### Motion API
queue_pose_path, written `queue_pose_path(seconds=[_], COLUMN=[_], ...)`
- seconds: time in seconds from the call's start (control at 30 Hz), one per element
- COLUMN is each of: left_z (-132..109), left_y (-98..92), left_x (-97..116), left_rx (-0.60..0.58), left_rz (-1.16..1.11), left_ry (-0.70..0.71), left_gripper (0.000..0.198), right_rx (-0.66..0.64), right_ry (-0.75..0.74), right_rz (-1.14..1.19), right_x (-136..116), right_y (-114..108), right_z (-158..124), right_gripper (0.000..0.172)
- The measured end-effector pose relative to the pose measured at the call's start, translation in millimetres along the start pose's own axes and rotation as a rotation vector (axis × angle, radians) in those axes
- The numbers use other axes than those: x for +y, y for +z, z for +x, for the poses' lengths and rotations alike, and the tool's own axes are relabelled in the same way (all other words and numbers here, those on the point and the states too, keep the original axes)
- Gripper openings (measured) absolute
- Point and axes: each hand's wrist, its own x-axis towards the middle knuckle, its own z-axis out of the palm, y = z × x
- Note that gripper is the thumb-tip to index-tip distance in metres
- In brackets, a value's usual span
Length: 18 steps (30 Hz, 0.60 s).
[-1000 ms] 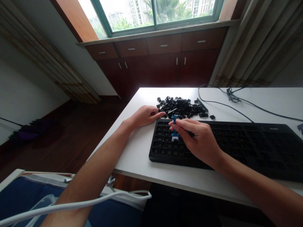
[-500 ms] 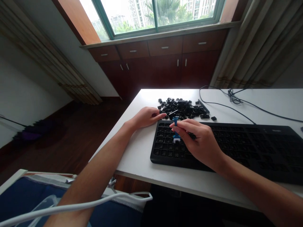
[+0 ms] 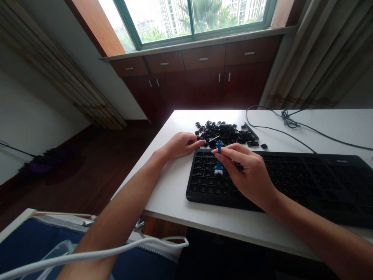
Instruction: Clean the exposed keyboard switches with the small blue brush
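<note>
Over one keyboard [image 3: 291, 171], right fingers [image 3: 234, 154] pinch one blue brush [image 3: 218, 167]; left fingers [image 3: 197, 144] parted.

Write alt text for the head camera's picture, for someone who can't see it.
A right hand pinches a blue, white-bristled brush over a black keyboard with bare key sockets; the left hand rests on a white table beside a heap of black keycaps.

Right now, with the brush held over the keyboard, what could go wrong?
The right hand pinches the blue brush above the keyboard's uncapped key sockets, so the bristles might snag in one. The left hand lies at the near-left edge of the black keycap pile; a shift could scatter pieces. A loose keycap just beyond the keyboard's far edge might get knocked away.
</note>
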Motion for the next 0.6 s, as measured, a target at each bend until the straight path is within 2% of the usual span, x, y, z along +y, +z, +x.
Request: queue_pose_path(seconds=[0.17, 0.43, 0.6], left_z=[0.2, 0.3, 0.4], left_y=[0.7, 0.6, 0.2], left_x=[-0.8, 0.3, 0.3], left_rx=[0.000, 0.002, -0.003], left_rz=[-0.011, -0.006, -0.009], left_ry=[-0.017, -0.014, -0.016], left_gripper=[0.054, 0.054, 0.054], right_rx=[0.020, 0.043, 0.023], right_ry=[0.044, 0.108, 0.084], right_rz=[-0.028, -0.057, -0.062], right_x=[0.6, 5.0, 4.2], right_y=[0.1, 1.0, 0.6], right_z=[1.3, 0.1, 0.6], right_gripper=[0.011, 0.014, 0.013])
